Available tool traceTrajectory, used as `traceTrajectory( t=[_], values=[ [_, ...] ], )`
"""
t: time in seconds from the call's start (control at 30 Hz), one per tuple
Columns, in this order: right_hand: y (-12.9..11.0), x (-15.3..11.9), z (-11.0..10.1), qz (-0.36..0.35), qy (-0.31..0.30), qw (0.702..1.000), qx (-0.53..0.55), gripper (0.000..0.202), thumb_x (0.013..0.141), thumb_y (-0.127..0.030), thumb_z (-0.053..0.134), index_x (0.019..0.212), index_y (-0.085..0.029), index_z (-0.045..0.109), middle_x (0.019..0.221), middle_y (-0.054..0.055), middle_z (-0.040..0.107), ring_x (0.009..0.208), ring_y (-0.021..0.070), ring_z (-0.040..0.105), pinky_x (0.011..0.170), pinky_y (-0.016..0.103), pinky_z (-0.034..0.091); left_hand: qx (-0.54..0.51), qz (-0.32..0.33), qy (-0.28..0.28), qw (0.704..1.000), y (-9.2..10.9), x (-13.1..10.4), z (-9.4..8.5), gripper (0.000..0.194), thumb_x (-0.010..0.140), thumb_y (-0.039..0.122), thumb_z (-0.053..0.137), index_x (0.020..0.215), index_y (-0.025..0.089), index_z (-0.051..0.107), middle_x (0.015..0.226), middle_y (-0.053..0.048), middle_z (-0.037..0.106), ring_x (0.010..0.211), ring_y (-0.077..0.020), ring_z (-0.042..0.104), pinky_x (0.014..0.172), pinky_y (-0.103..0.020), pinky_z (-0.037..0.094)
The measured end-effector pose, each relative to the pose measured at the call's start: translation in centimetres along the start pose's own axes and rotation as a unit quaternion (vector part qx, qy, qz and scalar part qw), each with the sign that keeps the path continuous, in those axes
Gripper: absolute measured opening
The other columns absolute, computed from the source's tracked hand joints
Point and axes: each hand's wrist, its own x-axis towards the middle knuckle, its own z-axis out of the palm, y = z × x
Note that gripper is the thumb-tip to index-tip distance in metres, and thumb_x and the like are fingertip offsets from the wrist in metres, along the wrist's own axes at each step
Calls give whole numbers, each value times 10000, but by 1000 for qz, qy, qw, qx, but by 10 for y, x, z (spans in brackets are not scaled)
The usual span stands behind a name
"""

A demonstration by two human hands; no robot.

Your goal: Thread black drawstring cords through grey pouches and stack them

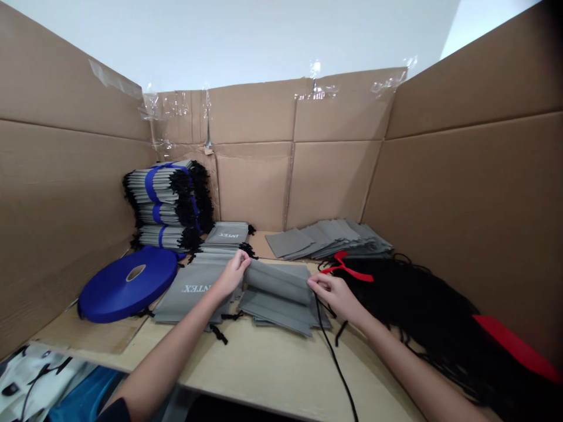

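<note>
A grey fabric pouch (281, 281) is stretched between my two hands, above several more grey pouches (277, 313) lying on the table. My left hand (237, 271) is closed in a pinch on its upper left corner. At the pouch's right edge my right hand (332, 291) is closed, fingertips together at the end of a black cord (332, 346). That cord hangs down past the table's front edge. Whether it runs inside the pouch's hem is hidden. Under my left forearm lie printed grey drawstring pouches (180, 296) with black cord ends.
Blue-strapped pouch bundles (160, 193) stand back left, behind a blue ribbon roll (129, 281). Flat grey pouches (334, 237) lie at the back. A heap of black cords (409, 299) with red ties (352, 269) covers the right. Cardboard walls (250, 181) enclose three sides.
</note>
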Motion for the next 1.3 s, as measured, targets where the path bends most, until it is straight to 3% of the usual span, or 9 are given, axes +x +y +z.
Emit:
traceTrajectory(
  t=[0.13, 0.3, 0.5, 0.73, 0.83, 0.97, 1.07, 1.13, 1.3],
  values=[
    [-3, 0, 0, 48, -17, 991, 122, 328, 850, -473, 437, 699, -186, 490, 487, -57, 404, 455, 92, 348, 453, 227, 240, -8, 32, 13, 999, 2, 3, 1, 198, 650, 301, 658, 582, 167, 529, 648, 15, 538, 689, -134, 488, 673, -223, 362],
    [0, 0, 1, 75, -32, 971, 224, 344, 836, -509, 447, 689, -203, 393, 484, -92, 310, 423, 68, 257, 427, 216, 150, -65, 10, 26, 998, 12, 0, 2, 283, 647, 395, 659, 617, 157, 508, 756, -30, 612, 721, -142, 545, 654, -231, 404],
    [2, 1, 3, 68, -65, 966, 241, 348, 845, -531, 422, 722, -208, 376, 512, -99, 230, 432, 66, 186, 417, 214, 111, -179, -81, 17, 980, 14, -5, 4, 372, 572, 430, 715, 698, 171, 479, 795, -17, 593, 607, -101, 535, 562, -205, 414],
    [3, 2, 9, 71, -78, 970, 219, 390, 833, -584, 390, 729, -209, 376, 516, -90, 255, 448, 73, 213, 419, 204, 142, -149, -76, 10, 986, 5, 0, 7, 405, 641, 556, 597, 736, 183, 471, 744, -8, 543, 578, -99, 496, 552, -213, 398],
    [4, 0, 6, 77, -72, 969, 223, 384, 833, -582, 392, 733, -212, 374, 509, -96, 239, 435, 70, 196, 410, 203, 130, -108, -52, 7, 993, 6, 0, 6, 328, 677, 489, 594, 699, 184, 477, 674, 18, 502, 567, -98, 445, 552, -205, 358],
    [10, 0, 2, 79, -66, 964, 244, 362, 835, -561, 414, 735, -215, 369, 514, -101, 219, 425, 65, 182, 403, 206, 113, 60, 75, -24, 995, 10, 0, 0, 153, 730, 307, 578, 663, 182, 521, 659, 13, 519, 656, -130, 456, 646, -222, 341],
    [15, 2, 2, 78, -78, 960, 258, 367, 834, -565, 413, 732, -217, 356, 504, -108, 193, 412, 62, 162, 396, 209, 94, 107, 130, -19, 986, 11, -1, 0, 187, 803, 330, 494, 695, 185, 542, 718, -10, 555, 719, -151, 490, 690, -235, 351],
    [17, 4, 2, 81, -79, 958, 265, 386, 823, -587, 411, 725, -219, 351, 489, -113, 175, 402, 60, 141, 393, 211, 84, 52, 103, -28, 993, 10, -1, 3, 259, 809, 408, 486, 707, 180, 552, 732, -17, 550, 719, -148, 494, 674, -227, 365],
    [15, 4, -5, 86, -54, 965, 242, 409, 794, -593, 454, 692, -204, 375, 507, -96, 245, 427, 58, 198, 408, 207, 115, -124, -51, -100, 986, 1, -3, 10, 437, 677, 591, 586, 741, 163, 533, 776, -19, 540, 572, -83, 445, 537, -190, 368]
  ],
)
